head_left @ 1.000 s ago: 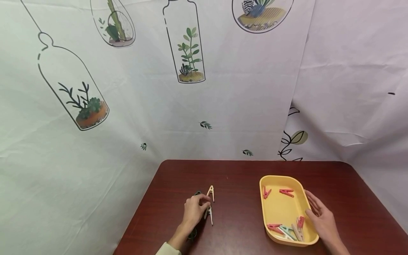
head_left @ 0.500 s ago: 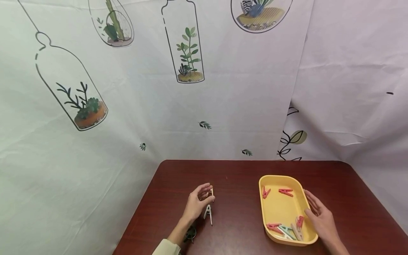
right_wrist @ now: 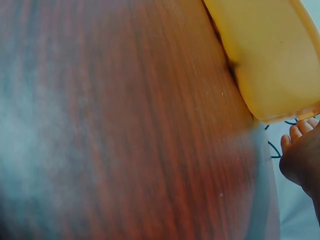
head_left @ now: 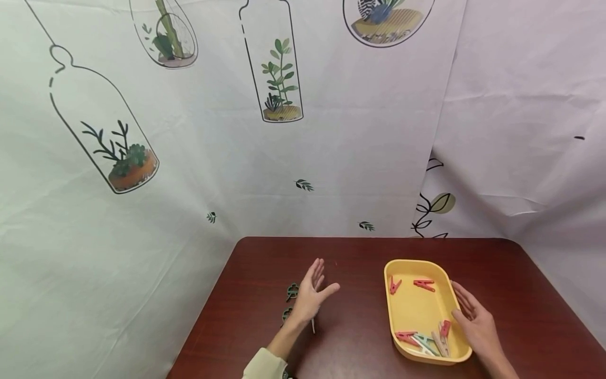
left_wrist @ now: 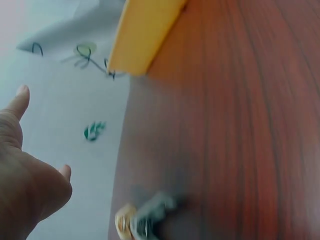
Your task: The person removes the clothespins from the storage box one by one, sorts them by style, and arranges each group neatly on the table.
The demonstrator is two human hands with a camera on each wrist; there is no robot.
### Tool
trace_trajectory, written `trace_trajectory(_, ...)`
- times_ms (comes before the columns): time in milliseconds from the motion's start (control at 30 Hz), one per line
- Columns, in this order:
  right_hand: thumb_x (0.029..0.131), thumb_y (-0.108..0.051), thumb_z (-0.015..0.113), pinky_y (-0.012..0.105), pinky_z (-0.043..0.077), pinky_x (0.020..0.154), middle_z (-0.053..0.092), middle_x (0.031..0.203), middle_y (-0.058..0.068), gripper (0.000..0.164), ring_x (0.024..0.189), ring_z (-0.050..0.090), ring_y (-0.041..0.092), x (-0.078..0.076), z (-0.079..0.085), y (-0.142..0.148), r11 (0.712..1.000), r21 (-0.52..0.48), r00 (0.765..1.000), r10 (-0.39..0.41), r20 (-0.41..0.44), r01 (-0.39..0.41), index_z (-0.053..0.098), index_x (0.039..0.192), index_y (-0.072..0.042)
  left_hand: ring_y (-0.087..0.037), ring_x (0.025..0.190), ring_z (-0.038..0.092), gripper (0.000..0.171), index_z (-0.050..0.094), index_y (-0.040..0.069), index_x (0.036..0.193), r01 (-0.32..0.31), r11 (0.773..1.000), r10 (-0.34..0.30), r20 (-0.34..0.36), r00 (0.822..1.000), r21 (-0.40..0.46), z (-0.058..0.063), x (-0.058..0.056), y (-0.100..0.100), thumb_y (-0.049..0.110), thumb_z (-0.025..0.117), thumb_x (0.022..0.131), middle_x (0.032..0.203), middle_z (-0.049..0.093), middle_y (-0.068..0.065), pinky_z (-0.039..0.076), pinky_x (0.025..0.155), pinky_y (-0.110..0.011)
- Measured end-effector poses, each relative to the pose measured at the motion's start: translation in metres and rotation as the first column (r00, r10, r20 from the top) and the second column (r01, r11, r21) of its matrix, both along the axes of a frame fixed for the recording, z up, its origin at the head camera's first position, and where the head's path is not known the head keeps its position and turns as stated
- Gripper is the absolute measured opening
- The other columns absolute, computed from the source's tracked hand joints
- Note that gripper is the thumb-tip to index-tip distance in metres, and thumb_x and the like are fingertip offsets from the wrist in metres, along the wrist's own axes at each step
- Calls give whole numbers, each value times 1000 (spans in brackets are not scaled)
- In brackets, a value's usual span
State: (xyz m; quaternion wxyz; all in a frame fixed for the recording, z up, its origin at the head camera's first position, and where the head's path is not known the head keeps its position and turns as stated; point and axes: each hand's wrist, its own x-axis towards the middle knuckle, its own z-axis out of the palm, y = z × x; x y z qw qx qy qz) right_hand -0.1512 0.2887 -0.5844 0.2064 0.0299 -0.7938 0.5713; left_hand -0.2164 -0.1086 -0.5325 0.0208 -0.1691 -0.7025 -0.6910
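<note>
My left hand (head_left: 310, 295) hovers above the table's left half, fingers stretched out and thumb spread, holding nothing. Beneath it lies a white clothespin (head_left: 313, 325), mostly hidden by the wrist. The left wrist view shows a cream clothespin (left_wrist: 125, 220) beside a grey-green one, both blurred. Two dark green clips (head_left: 292, 291) lie just left of the hand. At the right, my right hand (head_left: 478, 321) rests along the outer side of a yellow tray (head_left: 412, 310), its thumb touching near the rim. Pink clothespins (head_left: 424, 285) and several pink, green, white and beige ones lie inside the tray.
The dark red-brown table (head_left: 355, 295) has rounded far corners. A white cloth backdrop (head_left: 331, 158) with printed plants hangs right behind its far edge. Another dark object shows partly under the left sleeve (head_left: 265, 364).
My left hand has let go near the clothespins, risen and moved right and away, its fingers spreading. The dark green clips at its left have come into view. The right hand and tray stay put.
</note>
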Motion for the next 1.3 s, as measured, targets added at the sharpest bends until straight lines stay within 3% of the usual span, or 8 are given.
trace_trajectory(167, 99, 14, 58, 2, 40, 95, 52, 145, -23, 57, 124, 45, -23, 0, 0, 1, 1000, 1, 1000, -1, 4, 1, 45, 155, 8, -42, 157, 26, 96, 19, -10, 164, -18, 992, 11, 49, 999, 126, 7, 4, 35, 9, 82, 94, 169, 29, -27, 29, 125, -43)
trace_trajectory(333, 99, 13, 58, 2, 41, 95, 53, 148, -18, 57, 124, 46, -22, 0, 0, 0, 1000, 6, 1000, -3, 7, 3, 45, 155, 8, -44, 154, 32, 94, 20, -14, 161, -52, 961, 22, 112, 993, 273, 12, 14, 74, 7, 83, 93, 166, 34, -30, 32, 124, -44)
trace_trajectory(500, 100, 12, 58, 2, 40, 95, 53, 150, -13, 57, 123, 45, -23, 0, 1, 0, 1000, 13, 1000, -12, 28, 12, 45, 155, 8, -45, 149, 41, 86, 27, -15, 159, -70, 936, 11, 169, 986, 346, 15, 26, 112, 7, 80, 95, 160, 43, -31, 36, 121, -47)
trace_trajectory(700, 101, 11, 58, 2, 40, 95, 52, 156, 3, 57, 122, 44, -24, 0, 2, 0, 1000, 20, 999, -17, 49, 16, 45, 156, 8, -48, 142, 49, 77, 36, -16, 154, -112, 921, 10, 265, 964, 374, 15, 40, 155, 5, 79, 94, 151, 53, -30, 47, 113, -44)
trace_trajectory(867, 100, 12, 59, 2, 40, 95, 52, 153, -5, 57, 122, 44, -24, -1, 1, 1, 1000, 14, 999, -20, 50, 19, 45, 155, 8, -52, 138, 51, 70, 41, -18, 149, -140, 915, 7, 332, 943, 379, 14, 50, 185, -1, 78, 91, 145, 55, -33, 48, 112, -48)
trace_trajectory(1100, 100, 12, 60, 2, 40, 94, 52, 151, -5, 57, 121, 44, -24, -2, 1, 2, 1000, 18, 998, -24, 52, 23, 46, 155, 8, -51, 130, 57, 64, 49, -16, 143, -192, 933, 45, 432, 901, 303, 7, 57, 211, -5, 80, 87, 134, 63, -30, 50, 108, -54)
trace_trajectory(1300, 100, 11, 60, 2, 40, 94, 53, 149, -13, 57, 122, 45, -23, -1, 2, 2, 1000, 7, 999, -15, 44, 14, 45, 155, 8, -44, 123, 63, 57, 54, -14, 137, -146, 968, 29, 486, 874, 204, 5, 59, 219, -5, 80, 88, 126, 67, -25, 53, 104, -55)
